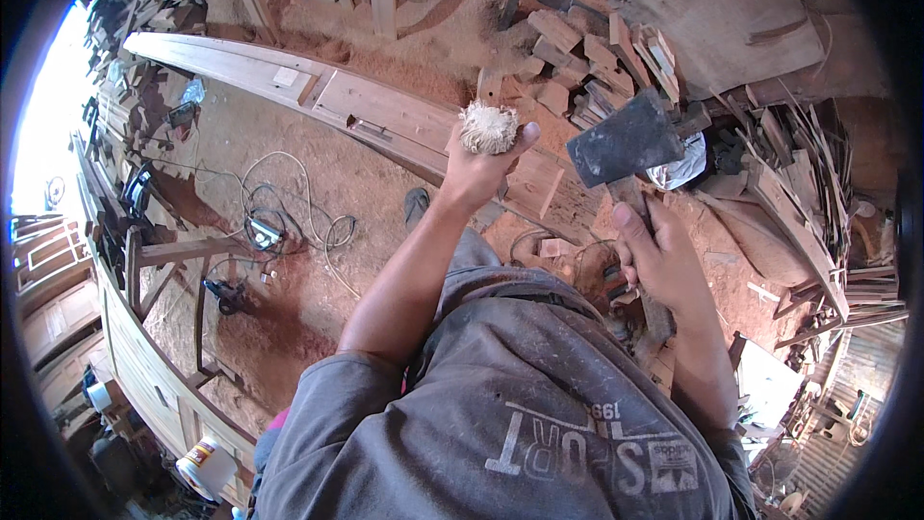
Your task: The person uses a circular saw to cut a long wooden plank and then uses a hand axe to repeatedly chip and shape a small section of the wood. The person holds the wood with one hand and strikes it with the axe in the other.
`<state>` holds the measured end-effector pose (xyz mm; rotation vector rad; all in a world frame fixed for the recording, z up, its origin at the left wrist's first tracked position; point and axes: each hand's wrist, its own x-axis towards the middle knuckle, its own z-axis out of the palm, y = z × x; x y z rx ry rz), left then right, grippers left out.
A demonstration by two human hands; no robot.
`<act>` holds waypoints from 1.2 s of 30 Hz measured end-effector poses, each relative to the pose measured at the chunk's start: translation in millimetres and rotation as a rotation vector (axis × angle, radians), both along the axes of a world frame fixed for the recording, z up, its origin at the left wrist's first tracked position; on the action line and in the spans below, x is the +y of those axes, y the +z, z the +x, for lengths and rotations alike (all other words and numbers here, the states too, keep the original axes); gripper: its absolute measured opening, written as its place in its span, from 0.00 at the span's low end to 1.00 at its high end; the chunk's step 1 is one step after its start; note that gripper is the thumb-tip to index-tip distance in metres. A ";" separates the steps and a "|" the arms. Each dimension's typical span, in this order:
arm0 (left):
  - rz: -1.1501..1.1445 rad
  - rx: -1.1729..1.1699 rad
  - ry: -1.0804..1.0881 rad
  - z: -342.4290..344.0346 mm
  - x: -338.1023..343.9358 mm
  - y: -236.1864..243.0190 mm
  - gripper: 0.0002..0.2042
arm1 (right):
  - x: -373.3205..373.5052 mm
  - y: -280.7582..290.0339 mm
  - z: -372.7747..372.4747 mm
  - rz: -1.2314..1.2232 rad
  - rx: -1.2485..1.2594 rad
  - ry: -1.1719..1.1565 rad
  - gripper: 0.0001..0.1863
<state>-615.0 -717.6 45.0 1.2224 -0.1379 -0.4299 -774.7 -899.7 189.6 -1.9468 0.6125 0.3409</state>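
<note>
Hatchet (628, 142) in right hand (662, 255) (firm grip), frayed peg (488, 127) in left hand (476, 173)

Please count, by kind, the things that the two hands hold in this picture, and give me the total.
Hatchet, dark metal head, in the right hand: 1
Wooden piece with a frayed, mushroomed top, in the left hand: 1
Total: 2

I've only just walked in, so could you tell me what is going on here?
A person stands in a sawdust-strewn woodshop. The left hand grips a wooden stake with a frayed, mushroomed top, held upright. The right hand holds a hatchet by its handle, head raised beside the stake. A long timber frame lies beyond.
</note>
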 end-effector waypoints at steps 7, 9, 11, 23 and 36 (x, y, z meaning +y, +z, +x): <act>0.077 -0.279 0.124 -10.6 -15.4 2.8 0.11 | 32.7 76.9 41.5 -0.041 -0.476 0.052 0.24; 0.114 -0.323 0.100 -3.3 -15.2 11.6 0.09 | 37.3 85.2 52.9 -0.123 -0.674 0.108 0.25; 0.218 -0.315 0.003 -3.3 -11.7 17.1 0.08 | 24.0 79.3 59.2 -0.357 -0.823 0.220 0.27; -0.487 0.265 0.334 16.8 21.9 20.8 0.10 | -19.8 -43.8 16.1 -0.054 -0.045 0.105 0.25; 0.294 -0.786 -0.702 -77.6 28.8 59.0 0.22 | -1.2 -149.1 -103.0 0.146 -0.007 -0.024 0.21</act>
